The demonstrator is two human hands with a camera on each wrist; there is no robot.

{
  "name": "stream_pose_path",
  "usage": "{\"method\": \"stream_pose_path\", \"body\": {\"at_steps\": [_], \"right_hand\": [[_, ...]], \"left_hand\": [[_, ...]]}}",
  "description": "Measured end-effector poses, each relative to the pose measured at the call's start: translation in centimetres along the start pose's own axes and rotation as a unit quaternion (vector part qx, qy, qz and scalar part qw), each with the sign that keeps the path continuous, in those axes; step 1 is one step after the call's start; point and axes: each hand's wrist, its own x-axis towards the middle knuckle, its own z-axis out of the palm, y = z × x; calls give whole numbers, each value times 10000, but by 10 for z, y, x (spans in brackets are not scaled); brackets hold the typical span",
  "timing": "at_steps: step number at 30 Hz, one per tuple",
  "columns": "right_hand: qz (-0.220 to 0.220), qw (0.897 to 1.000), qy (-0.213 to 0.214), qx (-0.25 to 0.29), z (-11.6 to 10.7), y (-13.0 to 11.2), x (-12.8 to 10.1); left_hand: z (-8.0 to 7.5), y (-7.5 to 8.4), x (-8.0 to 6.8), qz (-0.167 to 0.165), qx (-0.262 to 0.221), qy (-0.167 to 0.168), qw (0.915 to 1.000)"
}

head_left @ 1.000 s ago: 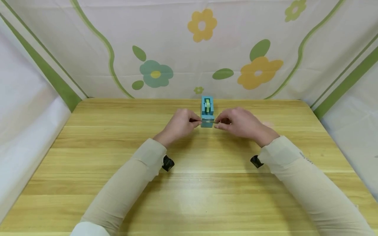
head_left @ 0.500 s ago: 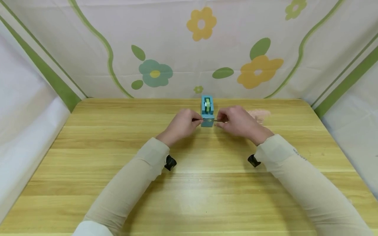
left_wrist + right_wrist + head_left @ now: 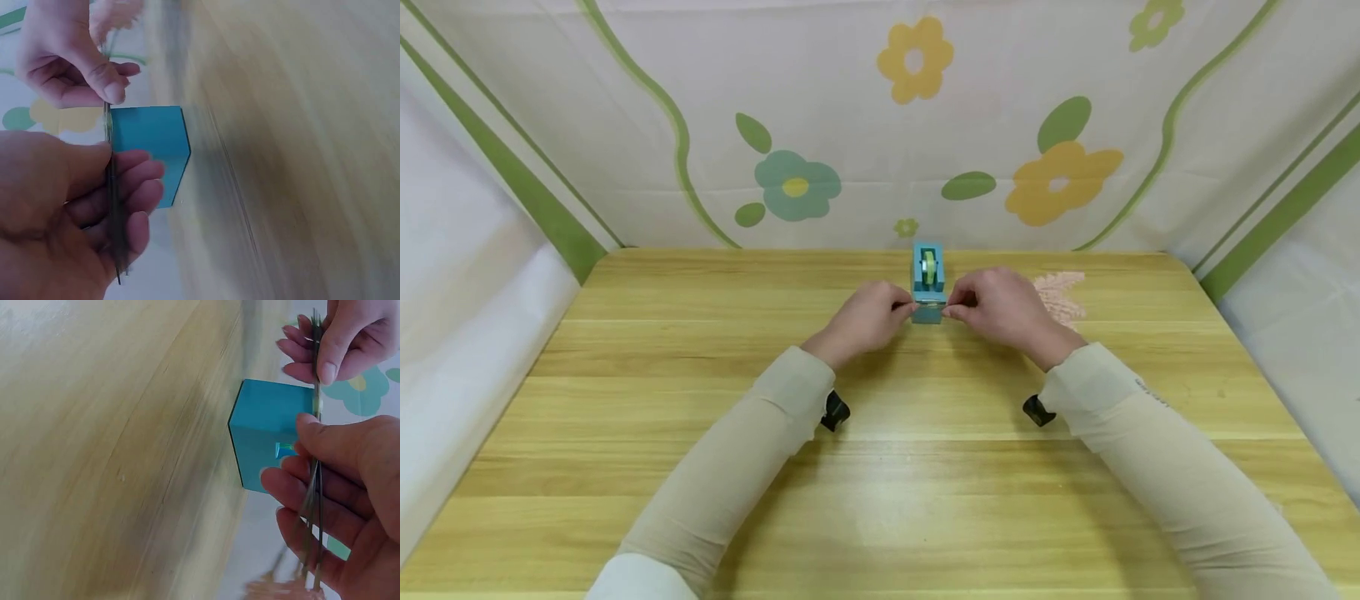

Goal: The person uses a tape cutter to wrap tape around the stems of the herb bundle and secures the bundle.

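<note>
A blue tape dispenser (image 3: 917,277) with a yellow-green roll (image 3: 929,267) stands near the table's back edge. Across its front runs a small bundle of thin dark stems (image 3: 113,200), held level by both hands. My left hand (image 3: 865,318) pinches the bundle between thumb and fingers just left of the dispenser. On the right side, my right hand (image 3: 1006,308) pinches it likewise. Between the hands, a pale shiny patch (image 3: 317,405) on the stems looks like clear tape. Blurred, feathery pink heads (image 3: 1060,296) at the stems' far end show beyond the right hand.
The wooden table (image 3: 895,500) spreads out in front of the dispenser. A white cloth (image 3: 865,125) printed with flowers hangs right behind the table, and plain white cloth flanks both sides. Small black wrist cameras (image 3: 1039,410) sit under the sleeve cuffs.
My right hand has shifted left, closer to the dispenser, and my left hand slightly right. The pink heads, barely visible before, now show beside the right hand. The dispenser stays in place.
</note>
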Motion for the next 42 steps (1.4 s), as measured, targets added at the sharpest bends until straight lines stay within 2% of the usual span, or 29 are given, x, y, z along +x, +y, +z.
{"method": "stream_pose_path", "body": {"at_steps": [5,11,17,26,31,35,39,42], "right_hand": [[183,9991,-209,305,-1,3,1],[170,9951,-565,796,-1,10,2],[169,9971,-388,626,3,12,0],[106,9981,-285,538,7,10,1],[116,9982,-262,522,8,9,2],[95,9983,-227,520,9,10,1],[103,9986,-145,503,11,12,1],[86,9991,-186,361,15,13,1]], "left_hand": [[-1,0,0,-2,-185,402,9990],[2,-3,1,-34,-435,526,9977],[8,-4,1,-283,-794,426,9955],[19,0,1,-957,-1114,1005,9840],[22,2,4,-1248,-1255,1118,9778],[24,4,5,-1367,-1307,1194,9747],[28,3,7,-1329,-1347,1381,9722],[34,1,6,-1371,-1303,1345,9727]]}}
